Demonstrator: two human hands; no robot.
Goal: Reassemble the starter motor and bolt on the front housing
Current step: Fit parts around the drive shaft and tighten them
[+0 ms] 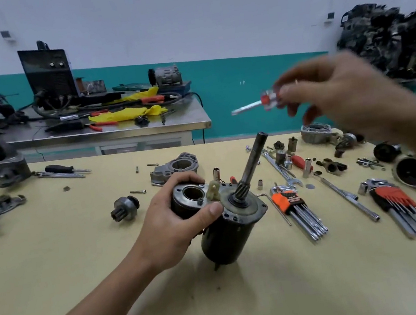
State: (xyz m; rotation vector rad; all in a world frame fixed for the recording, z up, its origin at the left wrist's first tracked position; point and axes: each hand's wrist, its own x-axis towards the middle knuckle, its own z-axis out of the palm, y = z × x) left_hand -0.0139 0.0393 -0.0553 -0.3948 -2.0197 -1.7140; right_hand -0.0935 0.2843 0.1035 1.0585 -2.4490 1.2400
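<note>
the left hand (181,221) has its fingers and thumb curled round the upper part of the starter motor (229,233), at the side with the round opening, and holds it on the yellow table (224,304) near the middle of the view. the dark motor body stands on its lower end and is tilted, so the shaft (253,161) with the small gear teeth at its base points up and away from the person. a pale plastic lever (212,189) stands up on the motor just beside the thumb. the right hand (340,90) is raised above the table, well apart from the motor, and is blurred; its fingertips pinch a small screwdriver (255,104) with a red and clear handle, and the metal tip points to the left. a grey front housing (178,166) lies on the table just behind the left hand, and it is not touching the motor. a second grey housing (316,133) lies farther right, under the raised hand. a pinion gear (125,207) lies to the left of the left hand. right of the motor there is a hex key set (296,208) in an orange holder; the holder has some print, but it is too blurred to read. a second hex key set (396,198) in a red holder lies farther right, among loose sockets and wrenches. behind the table, a steel bench (115,129) carries a yellow cloth (123,114) and a black machine (48,73) with two knobs; no label on it can be read.
</note>
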